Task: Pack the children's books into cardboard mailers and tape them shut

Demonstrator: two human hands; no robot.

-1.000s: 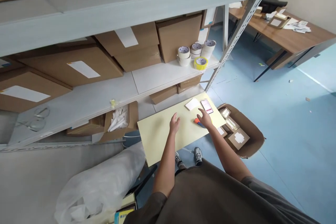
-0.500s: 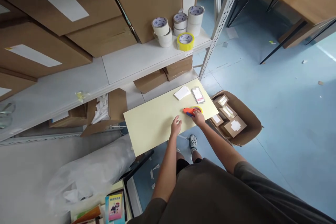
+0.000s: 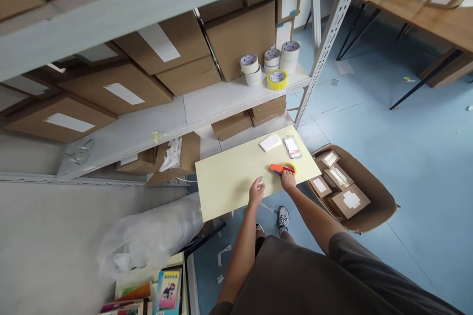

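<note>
A pale yellow table top [image 3: 229, 177] stands below me in front of a metal shelf rack. My right hand [image 3: 287, 178] is closed on the handle of an orange tape dispenser [image 3: 281, 169] with a yellow roll, resting on the table. My left hand [image 3: 256, 192] lies at the table's near edge with its fingers loosely apart and nothing in it. A white paper slip [image 3: 270, 142] and a phone [image 3: 292, 147] lie at the table's far end.
Rolls of tape [image 3: 271, 65] and cardboard boxes [image 3: 240, 39] fill the shelf. An open carton of small parcels [image 3: 347, 192] sits on the blue floor to the right. A white plastic bag [image 3: 148, 236] and books [image 3: 162, 290] lie at lower left. A wooden desk [image 3: 436, 15] stands at far right.
My right hand drew back from the phone and closed on the tape dispenser. My left hand slid toward the table's near edge. My head view shifted.
</note>
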